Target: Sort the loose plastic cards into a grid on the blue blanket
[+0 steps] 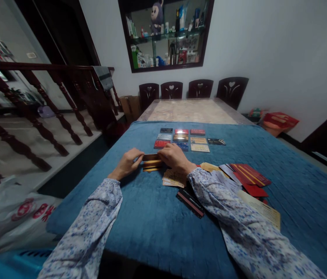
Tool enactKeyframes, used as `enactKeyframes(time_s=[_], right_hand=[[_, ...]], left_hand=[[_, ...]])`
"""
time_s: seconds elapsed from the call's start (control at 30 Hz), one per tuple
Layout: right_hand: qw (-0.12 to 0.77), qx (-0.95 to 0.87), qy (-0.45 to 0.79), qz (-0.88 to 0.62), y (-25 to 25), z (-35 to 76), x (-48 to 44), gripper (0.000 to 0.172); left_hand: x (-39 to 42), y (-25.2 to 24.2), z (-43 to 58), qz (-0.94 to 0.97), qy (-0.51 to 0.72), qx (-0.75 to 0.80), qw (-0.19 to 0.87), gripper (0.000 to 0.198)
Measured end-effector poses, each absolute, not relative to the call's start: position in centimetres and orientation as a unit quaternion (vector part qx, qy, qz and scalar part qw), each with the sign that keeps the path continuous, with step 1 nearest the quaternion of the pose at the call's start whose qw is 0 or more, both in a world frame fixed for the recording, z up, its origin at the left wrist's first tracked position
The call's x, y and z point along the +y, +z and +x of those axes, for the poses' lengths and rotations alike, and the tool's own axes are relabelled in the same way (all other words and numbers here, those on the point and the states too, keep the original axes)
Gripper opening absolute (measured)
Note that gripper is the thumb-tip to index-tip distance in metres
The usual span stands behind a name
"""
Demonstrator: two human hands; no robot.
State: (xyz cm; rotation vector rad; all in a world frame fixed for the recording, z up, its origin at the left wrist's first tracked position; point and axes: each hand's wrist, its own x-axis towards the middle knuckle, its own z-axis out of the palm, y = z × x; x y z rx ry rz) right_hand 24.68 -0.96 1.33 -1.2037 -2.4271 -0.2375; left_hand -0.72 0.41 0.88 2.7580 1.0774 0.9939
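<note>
- Left hand [127, 162]: fingers curled in, pinching the left end of the card stack [151, 162]; thumb on the near side.
- Right hand [175, 157]: palm down, fingers closed over the stack's right end, covering part of it.
- Card stack: small and dark with gold stripes. It is held between both hands, low over or resting on the blue blanket [151, 232], can't tell which. It sits near the middle of the blanket, just in front of the card grid [182, 138].
- Card grid: neat rows of mixed cards (red, blue, grey, gold, beige) lying flat beyond the hands, apart from the stack.
- Beige cards [174, 178]: a few lie under and just beside the right wrist.
- Black card [190, 200]: flat, angled, next to the right sleeve on the near side.
- Loose pile [246, 176]: red, white and beige cards overlapping, right of the right forearm.
- Blanket covers the near part of the surface [192, 110]; the far end is bare stone.
- Four dark chairs [199, 88] at the far end, against the wall.
- Wall cabinet [166, 33] above the chairs, with bottles and a plush toy.
- Wooden railing [35, 97] on the left, white plastic bag [9, 217] at lower left.
</note>
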Motion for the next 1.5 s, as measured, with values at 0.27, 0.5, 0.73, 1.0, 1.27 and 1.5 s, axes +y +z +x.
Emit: enactKeyframes(time_s=[0.27,0.5,0.73,1.0,1.27,1.5], right_hand=[[0.193,-0.865,-0.053,-0.46,1.5,24.5,-1.4,0.03],[0.173,-0.863,-0.046,-0.472,1.4,24.3,-1.9,0.035],[0.14,-0.862,-0.04,-0.485,1.1,24.2,-2.1,0.043],[0.123,-0.855,-0.018,-0.504,1.0,24.0,-2.1,0.048],[0.124,-0.854,-0.029,-0.505,0.9,23.9,-2.1,0.051],[0.131,-0.849,-0.034,-0.511,0.9,23.9,-2.0,0.054]], left_hand=[[0.9,0.0,-0.7,0.881,0.306,0.358,0.036,0.022],[1.0,-0.6,-0.4,0.87,0.309,0.379,0.054,0.029],[0.6,-0.7,-0.1,0.87,0.296,0.386,0.078,0.03],[0.5,-1.0,0.2,0.867,0.274,0.407,0.09,0.04],[1.1,-1.7,0.0,0.865,0.278,0.412,0.07,0.049],[1.7,-2.2,-0.4,0.868,0.27,0.416,0.031,0.06]])
